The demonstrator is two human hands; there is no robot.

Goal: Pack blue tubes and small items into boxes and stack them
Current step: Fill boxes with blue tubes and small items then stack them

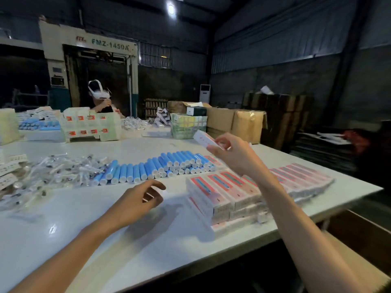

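My right hand [232, 154] is raised right of centre in the frame, its fingers and thumb pinching one end of a white and pink carton [203, 136]. The carton angles up and to the left, above the far end of the tube rows. My left hand [137, 199] hovers low over the white table [105, 240] near the middle of the frame, fingers loosely curled and parted, and it grips nothing. The blue tubes [160, 168] lie side by side in rows across the centre of the table, their white caps facing me; the rows on the right are piled in layers. Just right of my left hand, the stack of boxes [224, 195] sits several layers high, pink and white with a dark strip printed on each lid. Beyond my right forearm, a fan of flat cartons [304, 176] spreads toward the right edge of the table. At the left of the frame, the small items [53, 174] lie heaped in clear bags, touching the nearest tubes. In the upper left, another person [100, 100] wearing a white headset works behind more white packs [91, 123]. Brown cardboard boxes [237, 121] stand past the table's far end.
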